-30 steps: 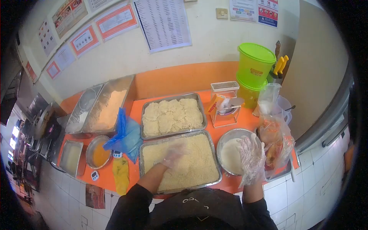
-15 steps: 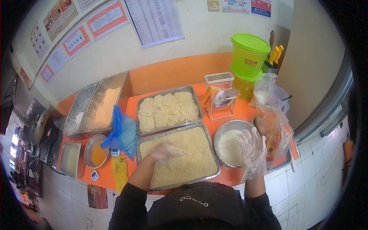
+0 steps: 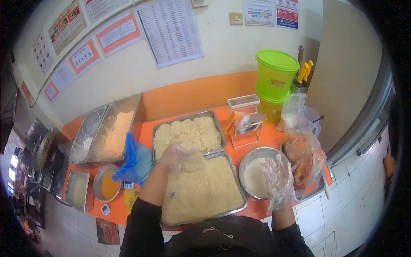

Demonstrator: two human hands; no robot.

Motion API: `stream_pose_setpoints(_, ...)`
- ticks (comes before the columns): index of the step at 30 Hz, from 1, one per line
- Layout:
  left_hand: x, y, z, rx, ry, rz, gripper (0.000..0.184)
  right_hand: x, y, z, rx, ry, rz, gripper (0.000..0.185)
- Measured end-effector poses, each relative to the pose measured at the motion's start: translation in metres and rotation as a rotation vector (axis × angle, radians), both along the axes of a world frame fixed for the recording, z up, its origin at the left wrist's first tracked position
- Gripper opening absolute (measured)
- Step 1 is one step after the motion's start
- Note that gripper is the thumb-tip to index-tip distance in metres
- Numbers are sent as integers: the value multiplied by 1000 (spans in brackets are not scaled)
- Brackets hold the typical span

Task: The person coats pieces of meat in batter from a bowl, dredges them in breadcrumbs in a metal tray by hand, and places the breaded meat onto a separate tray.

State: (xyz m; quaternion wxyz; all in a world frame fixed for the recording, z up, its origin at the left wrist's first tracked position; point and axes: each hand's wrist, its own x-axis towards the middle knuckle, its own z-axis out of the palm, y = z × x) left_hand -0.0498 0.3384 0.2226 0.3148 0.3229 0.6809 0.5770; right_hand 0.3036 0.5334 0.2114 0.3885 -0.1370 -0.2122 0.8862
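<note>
My left hand (image 3: 174, 156), in a clear plastic glove, holds a flat crumb-coated piece (image 3: 193, 162) above the place where two metal trays meet. The rear tray (image 3: 222, 147) is filled with coated pieces (image 3: 190, 130); pale crumbs (image 3: 205, 188) fill the front tray (image 3: 245, 204). My right hand (image 3: 277, 180), also gloved and smeared with white, hovers at the right edge of a metal bowl (image 3: 264, 150) of white liquid (image 3: 255, 176). Its fingers are extended and nothing shows in them.
On the left stand a bowl of orange liquid (image 3: 110, 187), a blue plastic bag (image 3: 141, 160) and a deep pan of orange powder (image 3: 116, 135). Bagged meat (image 3: 303, 160), a wire stand (image 3: 246, 139) and stacked green tubs (image 3: 276, 77) are on the right.
My left hand has moved from the crumbs up toward the rear tray, with a coated piece now visible in it. My right hand has stayed by the bowl. The view has tilted slightly.
</note>
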Motion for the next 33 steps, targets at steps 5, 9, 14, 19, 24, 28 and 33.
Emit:
stream_pose_setpoints(5, -70, 51, 0, 77, 59, -17, 26, 3, 6, -11, 6, -42, -59, 66)
stream_pose_setpoints(9, -138, 89, -29, 153, 41, -97, 29, 2, -1, -7, 22, -103, -101, 69)
stream_pose_setpoints(14, -191, 142, -76, -96, 244, 121, 41, -7, -7, -7, 3, -135, -116, 68)
stream_pose_setpoints(19, -167, 156, -57, -251, 1077, 499, 28, -16, -17, -1, -91, -233, -150, 61)
stream_pose_setpoints(24, -122, 153, -54, -373, 1804, 233, 11, -16, -12, -19, -71, -236, -142, 67)
stream_pose_setpoints(28, -143, 145, -86, -492, 1782, 124, 5, -27, -21, -14, -66, -127, -139, 66)
stream_pose_setpoints(33, -135, 147, -41, -144, 1733, 436, 10, -23, -22, 20, 90, -193, -105, 54)
